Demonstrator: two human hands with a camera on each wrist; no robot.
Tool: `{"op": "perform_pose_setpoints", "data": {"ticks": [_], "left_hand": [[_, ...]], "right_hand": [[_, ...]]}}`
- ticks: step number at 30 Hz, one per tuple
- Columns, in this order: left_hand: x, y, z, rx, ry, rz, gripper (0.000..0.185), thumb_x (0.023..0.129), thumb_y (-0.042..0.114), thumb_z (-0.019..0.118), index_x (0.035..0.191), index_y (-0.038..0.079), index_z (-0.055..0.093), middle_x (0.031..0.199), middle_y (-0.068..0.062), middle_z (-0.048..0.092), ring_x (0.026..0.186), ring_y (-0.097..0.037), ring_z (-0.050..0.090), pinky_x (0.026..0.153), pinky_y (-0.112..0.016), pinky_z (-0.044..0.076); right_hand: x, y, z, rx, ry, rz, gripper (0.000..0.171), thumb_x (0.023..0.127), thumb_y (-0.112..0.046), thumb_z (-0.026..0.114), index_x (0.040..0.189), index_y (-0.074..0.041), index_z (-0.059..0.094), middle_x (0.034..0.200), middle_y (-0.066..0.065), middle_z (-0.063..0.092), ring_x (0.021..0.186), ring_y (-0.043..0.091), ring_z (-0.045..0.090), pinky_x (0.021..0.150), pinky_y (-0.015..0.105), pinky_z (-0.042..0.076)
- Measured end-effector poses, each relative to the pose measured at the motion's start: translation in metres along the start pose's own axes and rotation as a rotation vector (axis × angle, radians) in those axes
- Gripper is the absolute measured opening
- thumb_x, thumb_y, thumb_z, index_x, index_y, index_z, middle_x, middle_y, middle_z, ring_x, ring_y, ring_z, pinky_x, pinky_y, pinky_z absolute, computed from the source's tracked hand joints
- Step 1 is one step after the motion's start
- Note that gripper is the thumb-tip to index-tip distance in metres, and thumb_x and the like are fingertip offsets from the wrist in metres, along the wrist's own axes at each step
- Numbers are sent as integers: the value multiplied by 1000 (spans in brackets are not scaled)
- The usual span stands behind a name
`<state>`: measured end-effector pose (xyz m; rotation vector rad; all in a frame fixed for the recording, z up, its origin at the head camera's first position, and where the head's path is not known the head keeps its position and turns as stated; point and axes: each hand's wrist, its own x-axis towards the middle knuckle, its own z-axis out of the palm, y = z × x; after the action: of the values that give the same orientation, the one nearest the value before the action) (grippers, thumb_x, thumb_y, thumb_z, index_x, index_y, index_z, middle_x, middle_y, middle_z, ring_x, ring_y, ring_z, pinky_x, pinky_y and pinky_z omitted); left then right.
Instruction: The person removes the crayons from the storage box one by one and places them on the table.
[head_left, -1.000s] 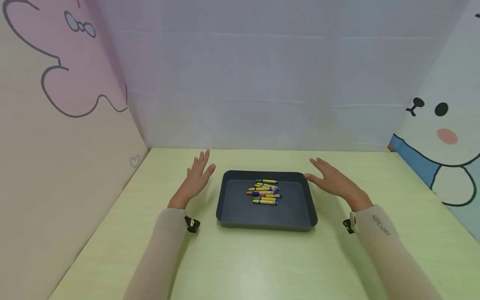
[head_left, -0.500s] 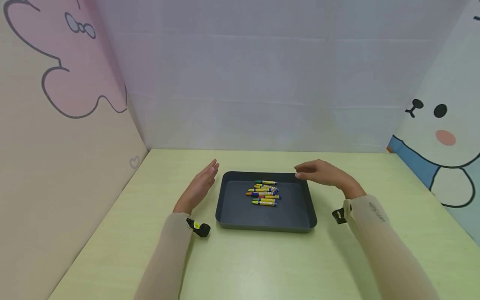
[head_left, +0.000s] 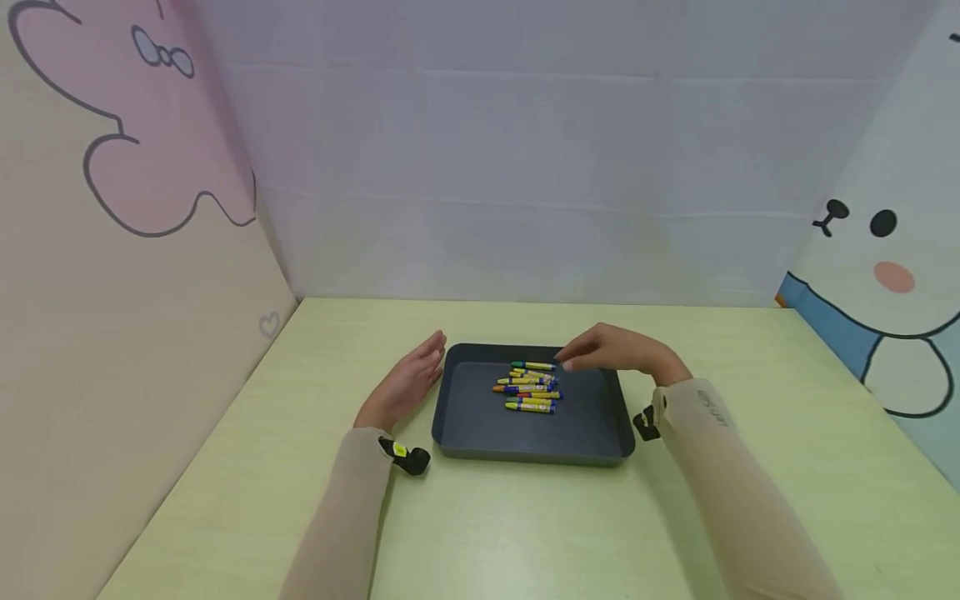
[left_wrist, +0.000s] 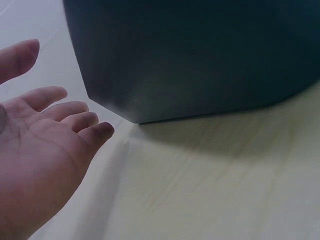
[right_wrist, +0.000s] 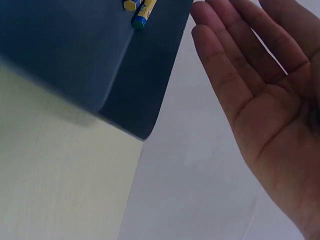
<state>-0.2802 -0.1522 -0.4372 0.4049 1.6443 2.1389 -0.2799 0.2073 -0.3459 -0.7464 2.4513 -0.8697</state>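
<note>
Here, mid-frame, the flat, empty right hand (head_left: 611, 350) hovers over the crayons (head_left: 529, 385) in the tray (head_left: 592, 425); the open left hand (head_left: 405, 385) sits just left of it.

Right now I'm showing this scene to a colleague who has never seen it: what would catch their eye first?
Probably the cluster of yellow-wrapped crayons lying in the dark tray at the middle of the pale green table. Next, the right hand reaching over the tray's far right part, fingertips near the crayons, while the left hand lies open beside the tray's left edge.
</note>
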Motion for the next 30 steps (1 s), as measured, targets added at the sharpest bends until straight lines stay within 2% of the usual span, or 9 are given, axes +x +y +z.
{"op": "perform_pose_setpoints", "data": {"ticks": [6, 10, 17, 25, 30], "left_hand": [[4, -7, 1, 12, 13, -31, 59, 104, 4, 29, 155, 6, -1, 163, -6, -7, 150, -21, -10, 122, -39, -1], [5, -11, 3, 46, 23, -36, 60, 102, 0, 29, 155, 5, 0, 163, -8, -5, 150, -22, -9, 122, -40, 1], [8, -13, 5, 43, 31, -35, 63, 100, -6, 31, 155, 4, 3, 163, -8, -4, 150, -23, -8, 122, -38, -2], [9, -14, 2, 76, 11, -57, 64, 98, -9, 31, 156, 8, 9, 163, -4, -4, 150, -21, -9, 122, -38, -1], [8, -13, 0, 98, -11, -46, 65, 96, -10, 32, 155, 7, 9, 163, -4, -6, 149, -22, -12, 122, -39, -3]], "right_hand": [[13, 2, 7, 22, -40, -4, 37, 93, -25, 63, 125, -7, 65, 125, 11, 65, 114, 25, 62, 99, 47, 48], [20, 1, 14, -8, -51, 9, 34, 93, -23, 63, 123, -6, 66, 121, 10, 67, 110, 23, 64, 96, 44, 50], [31, 0, 21, -69, -52, 37, 30, 92, -19, 65, 118, -5, 69, 112, 7, 69, 99, 17, 66, 89, 38, 53], [37, -3, 27, -97, -62, 16, 26, 90, -11, 65, 114, -2, 69, 107, 9, 71, 95, 18, 66, 84, 36, 55], [41, -3, 32, -117, -48, 38, 22, 90, -11, 66, 111, -5, 70, 105, 7, 70, 92, 16, 66, 82, 34, 55]]}}
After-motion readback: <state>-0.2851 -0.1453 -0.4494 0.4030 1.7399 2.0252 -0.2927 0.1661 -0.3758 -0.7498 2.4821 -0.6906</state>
